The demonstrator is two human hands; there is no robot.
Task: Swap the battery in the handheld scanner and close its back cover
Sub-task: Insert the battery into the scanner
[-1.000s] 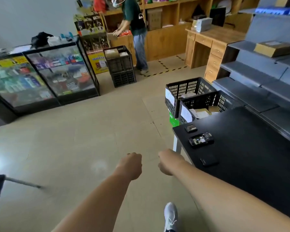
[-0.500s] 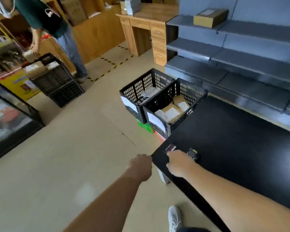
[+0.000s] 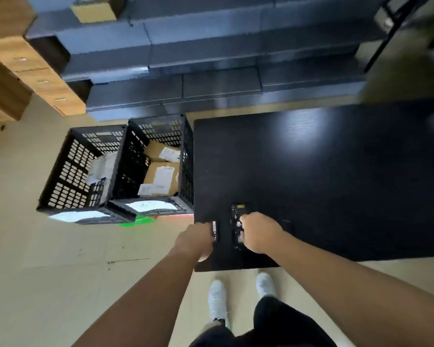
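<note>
Two black crates stand on the floor left of the desk, side by side and touching; the nearer one holds cardboard parcels with paper labels, the farther one loose white packets. They play no part in the job.

One small flat battery lies near the desk's left front corner. The left hand is curled at its left edge, fingers bent together; whether it pinches the battery or only touches it cannot be told. Judged by its form, the battery is light, rigid and smooth-skinned, so it is best taken by its two long edges, not by its flat face.

One handheld scanner lies just right of the battery, apart from it, back side up with its inner parts exposed. The right hand rests on its right side, fingers closed over the body; a firm clamp cannot be confirmed. The scanner looks like a stiff plastic housing, moderately light; hold should be on the outer sides, clear of the open bay and contacts.

One dark flat piece, possibly the back cover, lies right of the right hand; it is too dim to confirm.
</note>
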